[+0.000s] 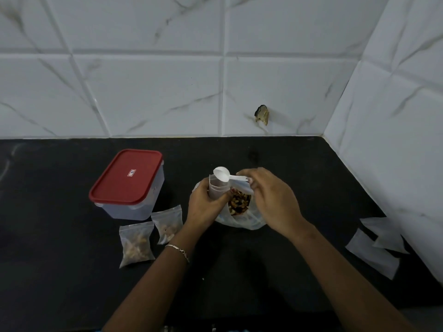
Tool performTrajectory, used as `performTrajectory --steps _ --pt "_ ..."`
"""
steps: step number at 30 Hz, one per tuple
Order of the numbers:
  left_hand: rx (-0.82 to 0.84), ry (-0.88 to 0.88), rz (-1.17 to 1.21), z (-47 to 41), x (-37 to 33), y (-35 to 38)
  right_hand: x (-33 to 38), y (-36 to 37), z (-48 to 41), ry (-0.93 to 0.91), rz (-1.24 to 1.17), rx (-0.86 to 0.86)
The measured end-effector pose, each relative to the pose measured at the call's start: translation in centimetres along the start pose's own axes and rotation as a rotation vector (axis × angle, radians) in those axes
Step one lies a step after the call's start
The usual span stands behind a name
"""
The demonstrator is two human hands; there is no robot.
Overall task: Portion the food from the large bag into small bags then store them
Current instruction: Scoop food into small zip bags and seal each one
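A black counter [60,236] fills the lower half of the view, backed by a white tiled wall [143,92]. At the back left of the counter stands a clear box with a red lid [127,176], closed; nothing can be made out inside it.

In the middle sits the large bag [239,220], its mouth open and the mixed food [239,202] showing inside, so plenty is left to portion. By the right wall lies a loose pile of empty small bags [376,245], well apart from the work. In front of the box lie two filled small bags [136,243], side by side and flat on the counter. They look closed, though their seals are too small to be sure of.

The left hand [206,200] is wrapped round a third small bag [217,188], holding it upright just beside the large bag's mouth. The right hand [271,200] pinches the handle of a white spoon [221,174], whose bowl hangs over the small bag's opening and looks empty. How much food is in this bag cannot be told, as the fingers cover it. A thin bracelet [178,249] sits on the left wrist.

By this showing the task is partly done: two portions are made and a third is being filled. Sealing it, filling more from the pile and putting them all into storage, probably the box, are yet to come.
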State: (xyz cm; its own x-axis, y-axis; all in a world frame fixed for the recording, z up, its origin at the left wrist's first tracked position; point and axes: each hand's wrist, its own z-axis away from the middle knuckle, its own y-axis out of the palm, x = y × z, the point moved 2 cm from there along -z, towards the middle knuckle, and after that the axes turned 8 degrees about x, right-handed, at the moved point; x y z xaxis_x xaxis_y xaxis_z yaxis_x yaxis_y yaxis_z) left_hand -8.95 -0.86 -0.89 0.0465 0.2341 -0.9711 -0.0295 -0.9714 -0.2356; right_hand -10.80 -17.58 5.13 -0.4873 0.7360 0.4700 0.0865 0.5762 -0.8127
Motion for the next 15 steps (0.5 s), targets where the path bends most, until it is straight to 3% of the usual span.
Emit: performTrajectory --steps 3,6,9,15 --pt "0.036 -0.040 -0.004 0.1 0.3 -0.1 -1.2 0.6 0.4 0.194 -0.480 -0.039" --pt "0.078 -0.068 0.028 0.7 0.9 -0.2 -2.6 2.8 2.0 0.431 -0.763 -0.133" --pt "0.060 -0.110 0.023 1.8 2.0 -0.4 -4.1 5.2 4.1 0.487 -0.543 -0.110" --pt "0.043 -0.204 -0.038 3.6 4.7 -1.0 -6.8 6.1 5.0 0.166 0.247 0.027"
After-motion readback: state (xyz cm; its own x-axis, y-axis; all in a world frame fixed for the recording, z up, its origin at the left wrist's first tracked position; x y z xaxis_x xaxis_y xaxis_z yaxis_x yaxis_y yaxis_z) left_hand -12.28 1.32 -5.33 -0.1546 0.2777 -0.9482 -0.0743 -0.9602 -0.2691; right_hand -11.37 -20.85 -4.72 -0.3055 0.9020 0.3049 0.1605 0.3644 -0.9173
